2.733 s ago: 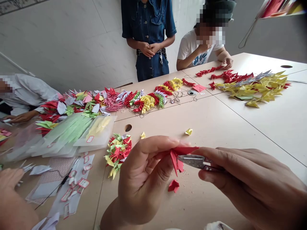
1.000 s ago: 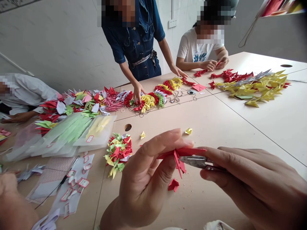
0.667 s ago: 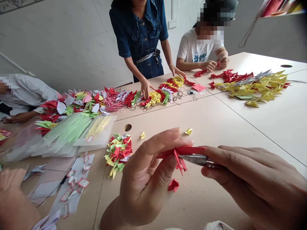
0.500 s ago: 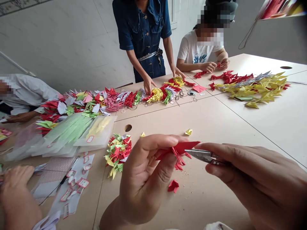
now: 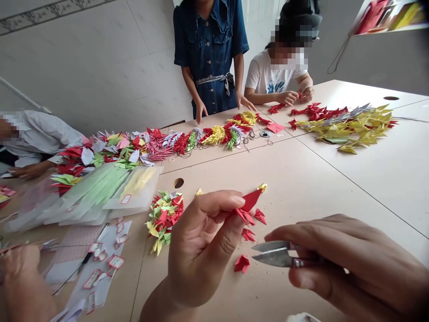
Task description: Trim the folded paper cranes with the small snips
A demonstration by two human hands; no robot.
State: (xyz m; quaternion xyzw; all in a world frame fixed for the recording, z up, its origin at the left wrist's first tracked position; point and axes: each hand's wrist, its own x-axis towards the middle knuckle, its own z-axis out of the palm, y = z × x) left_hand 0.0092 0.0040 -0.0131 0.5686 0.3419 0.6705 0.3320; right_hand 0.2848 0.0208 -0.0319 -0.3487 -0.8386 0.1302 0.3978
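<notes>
Head view, change: the snips (image 5: 273, 253) were at the red paper (image 5: 250, 206) half a second ago; now they are pulled away, lower and to the right, apart from it. The person in blue (image 5: 211, 44) has taken both hands off the paper chain (image 5: 214, 134), and they now rest on the table edge.
Left hand (image 5: 204, 241): thumb and forefinger pinch the red paper by its folded top, held up above the table (image 5: 301, 179); other fingers are curled loosely below.
Right hand (image 5: 338, 264): fingers closed around the snips' handle; the blades point left and stand a little open, touching nothing.
Red paper: in the air between the two hands, small cut points hanging from its lower side.
Red scrap (image 5: 241, 264): lies on the table just under the blades.
Paper pile (image 5: 164, 217): mixed colours, near the left hand.
Others: a hand (image 5: 20, 286) at lower left, a seated person (image 5: 278, 76) at the far side.
</notes>
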